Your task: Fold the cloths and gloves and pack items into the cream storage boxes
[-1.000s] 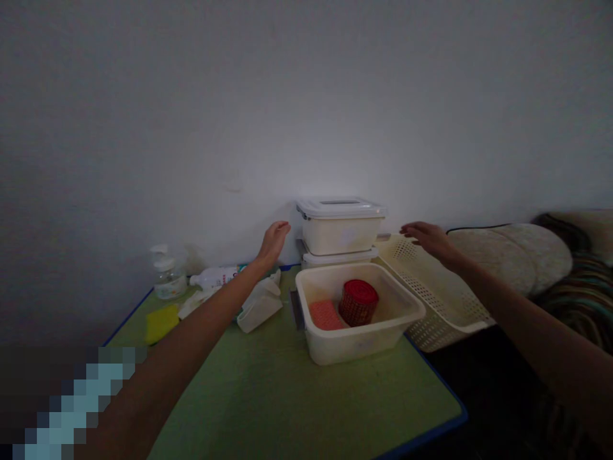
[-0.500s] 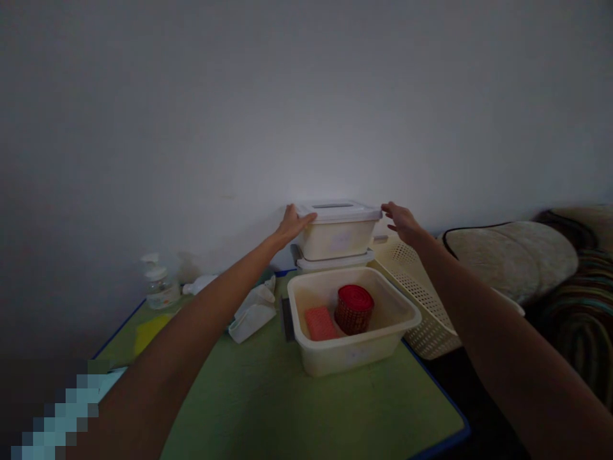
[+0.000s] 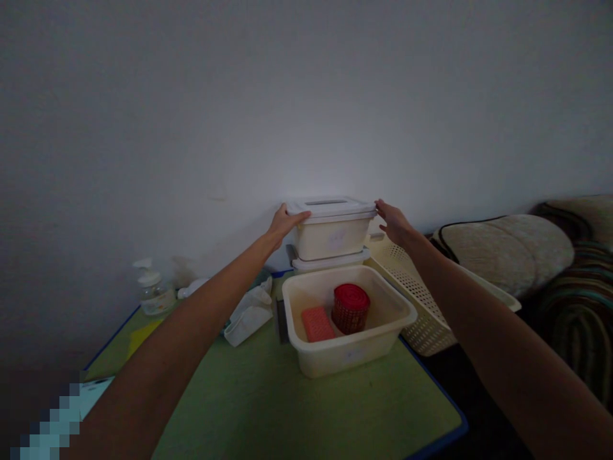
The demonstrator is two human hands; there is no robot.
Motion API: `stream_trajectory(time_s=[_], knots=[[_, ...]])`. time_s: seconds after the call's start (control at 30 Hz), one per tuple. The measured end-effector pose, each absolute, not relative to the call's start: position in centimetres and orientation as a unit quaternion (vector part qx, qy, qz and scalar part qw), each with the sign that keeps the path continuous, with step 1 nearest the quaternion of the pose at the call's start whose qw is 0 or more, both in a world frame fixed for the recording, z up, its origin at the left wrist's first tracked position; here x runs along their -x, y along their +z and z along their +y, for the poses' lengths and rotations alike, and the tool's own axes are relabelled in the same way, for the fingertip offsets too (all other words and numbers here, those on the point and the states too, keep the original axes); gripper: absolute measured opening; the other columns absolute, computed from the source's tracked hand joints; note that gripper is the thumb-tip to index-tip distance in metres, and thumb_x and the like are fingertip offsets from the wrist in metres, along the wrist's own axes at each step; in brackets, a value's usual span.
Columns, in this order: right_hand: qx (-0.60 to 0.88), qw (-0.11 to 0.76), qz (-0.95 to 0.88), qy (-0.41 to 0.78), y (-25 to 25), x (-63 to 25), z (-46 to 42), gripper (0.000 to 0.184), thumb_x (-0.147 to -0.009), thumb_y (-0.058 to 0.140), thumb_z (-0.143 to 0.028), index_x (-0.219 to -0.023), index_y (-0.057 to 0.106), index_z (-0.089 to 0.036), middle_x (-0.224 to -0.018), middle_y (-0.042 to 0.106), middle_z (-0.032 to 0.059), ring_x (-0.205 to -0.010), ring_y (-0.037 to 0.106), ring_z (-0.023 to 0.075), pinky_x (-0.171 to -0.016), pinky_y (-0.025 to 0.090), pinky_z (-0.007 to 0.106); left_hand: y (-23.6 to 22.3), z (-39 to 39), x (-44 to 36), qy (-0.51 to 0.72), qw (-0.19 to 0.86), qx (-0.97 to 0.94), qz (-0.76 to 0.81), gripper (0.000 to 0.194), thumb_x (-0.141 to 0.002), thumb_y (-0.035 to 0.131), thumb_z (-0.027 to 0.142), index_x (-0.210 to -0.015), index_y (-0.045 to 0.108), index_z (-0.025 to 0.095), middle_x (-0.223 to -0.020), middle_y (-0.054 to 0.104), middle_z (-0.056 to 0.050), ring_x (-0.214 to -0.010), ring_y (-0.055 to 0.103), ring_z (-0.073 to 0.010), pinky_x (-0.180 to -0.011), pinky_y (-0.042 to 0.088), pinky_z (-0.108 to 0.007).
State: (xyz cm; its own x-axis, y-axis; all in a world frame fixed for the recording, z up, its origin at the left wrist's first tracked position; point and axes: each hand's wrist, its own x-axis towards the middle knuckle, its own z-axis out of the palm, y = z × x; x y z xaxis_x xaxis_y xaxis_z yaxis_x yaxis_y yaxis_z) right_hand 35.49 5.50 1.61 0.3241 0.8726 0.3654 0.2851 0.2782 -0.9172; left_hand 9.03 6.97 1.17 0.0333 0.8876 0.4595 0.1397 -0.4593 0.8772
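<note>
A cream lidded box [image 3: 331, 235] stands on top of a second lidded box [image 3: 330, 261] against the wall. My left hand [image 3: 283, 222] grips the top box's left end, thumb over the lid edge. My right hand [image 3: 393, 221] presses against its right end, fingers curled onto the rim. In front sits an open cream tub [image 3: 348, 351] holding a red mesh cylinder [image 3: 351, 308] and a flat pink-orange piece [image 3: 317, 323].
A perforated cream basket [image 3: 431, 319] leans off the green table [image 3: 268, 409] at the right. On the left lie a white pouch [image 3: 245, 313], a pump bottle [image 3: 151, 291] and a yellow sponge [image 3: 138, 335]. Cushions [image 3: 512, 246] lie at far right.
Both hands moved in from the sides of the stacked boxes and closed on the two ends of the top lidded box. The view shifted slightly.
</note>
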Motion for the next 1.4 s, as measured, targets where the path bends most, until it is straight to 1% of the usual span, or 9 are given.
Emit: stream_trajectory(time_s=[0.2,0.37,0.43,0.5,0.57,0.8,1.0,1.27,1.4], knots=[[0.509,0.616,-0.543,0.259,2.6,-34.6,4.0,0.037,-0.082,0.039,-0.050,-0.113,0.050,-0.032,-0.141,0.038,-0.0001,-0.129,0.031,0.0225,-0.099,0.028,0.051,2.4,5.6,-8.7,0.581,0.327,-0.641,0.381,0.033,-0.063,0.068,0.034,-0.084,0.048,0.017,-0.089,0.061,-0.005,-0.085,0.057,-0.0193,-0.072,0.046,-0.029],[0.486,0.625,-0.557,0.252,3.0,-34.5,0.3,0.040,-0.085,0.034,-0.045,-0.124,0.042,-0.036,-0.146,0.029,-0.0042,-0.133,0.024,0.0187,-0.099,0.032,0.044,2.7,2.1,-8.1,0.568,0.264,-0.689,0.365,0.043,-0.068,0.066,0.035,-0.101,0.051,0.012,-0.104,0.061,-0.010,-0.100,0.056,-0.0232,-0.088,0.042,-0.033],[0.479,0.615,-0.581,0.235,2.8,-34.6,-1.7,0.044,-0.086,0.031,-0.047,-0.128,0.038,-0.036,-0.146,0.029,-0.0039,-0.134,0.023,0.0188,-0.097,0.035,0.042,2.4,0.1,-7.9,0.564,0.237,-0.694,0.380,0.056,-0.068,0.066,0.035,-0.115,0.048,0.010,-0.123,0.054,-0.014,-0.115,0.049,-0.0250,-0.099,0.035,-0.035],[0.470,0.600,-0.609,0.219,2.3,-34.6,-3.9,0.047,-0.087,0.027,-0.048,-0.132,0.032,-0.035,-0.147,0.027,-0.0033,-0.134,0.022,0.0189,-0.096,0.037,0.042,1.8,-1.8,-7.8,0.562,0.230,-0.676,0.417,0.072,-0.067,0.068,0.034,-0.127,0.039,0.008,-0.140,0.037,-0.016,-0.128,0.035,-0.0269,-0.107,0.025,-0.036],[0.468,0.593,-0.618,0.218,1.5,-34.7,-5.9,0.049,-0.087,0.024,-0.047,-0.134,0.028,-0.036,-0.148,0.024,-0.0032,-0.135,0.022,0.0184,-0.096,0.037,0.043,0.9,-3.6,-7.7,0.569,0.225,-0.663,0.432,0.082,-0.066,0.069,0.036,-0.133,0.033,0.007,-0.145,0.027,-0.017,-0.134,0.025,-0.0271,-0.110,0.019,-0.035],[0.455,0.602,-0.605,0.254,-3.3,-35.0,-11.1,0.047,-0.082,0.035,-0.048,-0.128,0.037,-0.038,-0.146,0.029,-0.0028,-0.133,0.025,0.0174,-0.102,0.032,0.044,-3.8,-8.3,-6.8,0.589,0.214,-0.643,0.440,0.085,-0.063,0.068,0.045,-0.136,0.033,0.017,-0.144,0.032,-0.011,-0.133,0.027,-0.0268,-0.111,0.022,-0.038],[0.422,0.614,-0.602,0.287,-7.7,-35.1,-13.9,0.050,-0.079,0.047,-0.051,-0.127,0.043,-0.036,-0.144,0.032,-0.0008,-0.134,0.024,0.0197,-0.106,0.025,0.045,-8.1,-10.9,-6.3,0.573,0.171,-0.660,0.456,0.084,-0.062,0.069,0.046,-0.135,0.034,0.024,-0.144,0.032,-0.010,-0.133,0.026,-0.0297,-0.110,0.017,-0.049],[0.449,0.610,-0.576,0.306,-10.9,-35.7,-15.3,0.051,-0.079,0.050,-0.051,-0.126,0.046,-0.034,-0.144,0.032,-0.0017,-0.135,0.021,0.0219,-0.107,0.023,0.047,-11.1,-11.8,-6.6,0.537,0.173,-0.680,0.467,0.084,-0.062,0.068,0.049,-0.134,0.034,0.024,-0.142,0.033,-0.012,-0.132,0.028,-0.0304,-0.109,0.016,-0.051],[0.449,0.616,-0.573,0.301,-11.8,-35.7,-15.5,0.045,-0.081,0.049,-0.048,-0.124,0.050,-0.034,-0.141,0.038,-0.0021,-0.133,0.025,0.0230,-0.108,0.023,0.047,-11.8,-12.1,-6.7,0.531,0.180,-0.681,0.471,0.082,-0.064,0.067,0.048,-0.134,0.034,0.022,-0.141,0.035,-0.013,-0.132,0.027,-0.0296,-0.109,0.015,-0.052]])
